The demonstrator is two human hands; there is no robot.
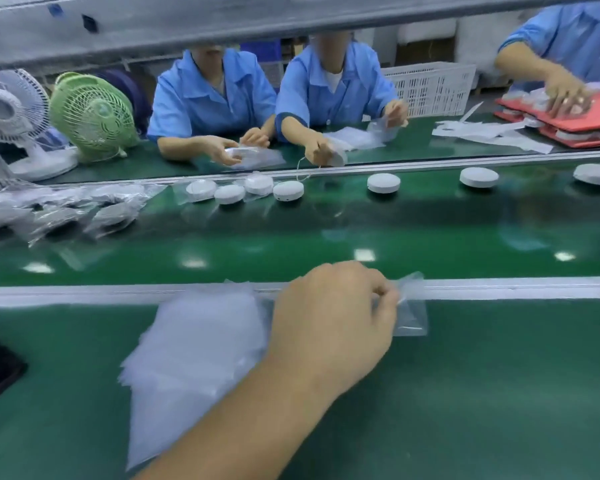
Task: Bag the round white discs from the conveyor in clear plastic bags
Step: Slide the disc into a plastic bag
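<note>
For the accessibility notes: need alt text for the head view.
A person's left hand pinches a clear plastic bag next to a stack of clear bags, in front of a green conveyor belt. Round white discs lie along its far edge; workers in blue shirts handle bags opposite.

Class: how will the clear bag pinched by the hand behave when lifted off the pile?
The bag will probably droop limply: it is thin film, buckled where the hand pinches it. It likely weighs almost nothing. Neighbours in the pile may slide or cling along, as the sheets look smooth and loosely fanned.
</note>
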